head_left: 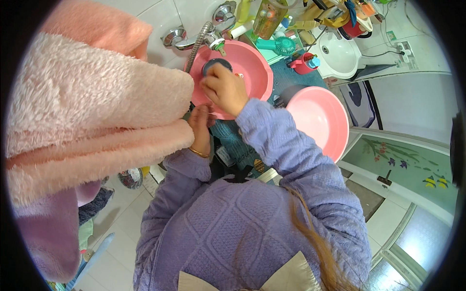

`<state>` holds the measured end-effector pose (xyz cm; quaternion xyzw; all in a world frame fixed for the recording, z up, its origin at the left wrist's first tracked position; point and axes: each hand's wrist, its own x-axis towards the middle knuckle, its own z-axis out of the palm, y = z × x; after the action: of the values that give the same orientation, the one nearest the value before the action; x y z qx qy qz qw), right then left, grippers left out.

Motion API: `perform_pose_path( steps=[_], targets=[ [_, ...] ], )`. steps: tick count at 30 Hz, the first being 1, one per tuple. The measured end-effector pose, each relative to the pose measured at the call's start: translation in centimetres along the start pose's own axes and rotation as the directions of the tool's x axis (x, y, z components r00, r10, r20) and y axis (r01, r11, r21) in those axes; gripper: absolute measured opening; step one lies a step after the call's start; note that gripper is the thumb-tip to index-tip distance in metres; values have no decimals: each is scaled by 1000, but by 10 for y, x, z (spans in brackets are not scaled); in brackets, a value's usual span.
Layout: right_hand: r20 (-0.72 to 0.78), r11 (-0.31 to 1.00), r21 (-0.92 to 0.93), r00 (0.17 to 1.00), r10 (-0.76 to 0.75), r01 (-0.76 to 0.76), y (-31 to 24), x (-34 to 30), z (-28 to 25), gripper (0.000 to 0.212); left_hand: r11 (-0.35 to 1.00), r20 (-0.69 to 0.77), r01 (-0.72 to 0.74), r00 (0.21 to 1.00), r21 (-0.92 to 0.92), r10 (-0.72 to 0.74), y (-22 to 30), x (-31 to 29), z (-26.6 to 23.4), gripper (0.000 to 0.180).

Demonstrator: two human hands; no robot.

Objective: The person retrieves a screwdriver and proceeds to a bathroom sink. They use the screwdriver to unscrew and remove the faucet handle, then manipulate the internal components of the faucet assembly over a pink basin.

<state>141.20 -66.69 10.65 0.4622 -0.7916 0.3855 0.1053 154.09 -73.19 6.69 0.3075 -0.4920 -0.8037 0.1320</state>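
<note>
My right hand (225, 89) is over a pink basin (264, 68), its fingers curled into a pinch. What it pinches, if anything, is hidden. Below it, at the near-left rim of that basin, my left hand (199, 128) has its fingertips drawn together; a small pale bit shows at them, too small to name. Partly covered by my right hand, a dark round object (210, 64) lies in the basin. Beside it is a small white-and-red item (239, 75).
A chrome tap (213, 41) with a metal hose overhangs the basin. Fluffy pink fabric (102, 87) hangs close on the left. A second pink basin (323, 119) stands at right, near a pink mug (302, 65), a green brush (284, 45) and a white washbasin (340, 60).
</note>
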Motion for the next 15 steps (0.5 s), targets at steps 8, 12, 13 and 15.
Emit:
perform_pose_path(
  steps=[8, 12, 13, 15],
  targets=[
    [182, 995, 95, 983, 1, -18, -16, -68, -11, 15, 918, 335, 393, 874, -57, -353, -2, 3, -34, 21],
    [288, 982, 185, 954, -86, 32, -16, -93, -2, 21, 788, 350, 609, 759, -83, -549, -21, -19, -65, 19],
    [321, 980, 195, 940, -111, 48, -18, -99, 2, 23, 810, 346, 583, 774, -64, -530, -27, -27, -72, 16],
    [376, 976, 217, 925, -65, -20, -21, -111, 6, 27, 825, 223, 559, 797, 80, -561, -31, -41, -96, 15]
  ],
)
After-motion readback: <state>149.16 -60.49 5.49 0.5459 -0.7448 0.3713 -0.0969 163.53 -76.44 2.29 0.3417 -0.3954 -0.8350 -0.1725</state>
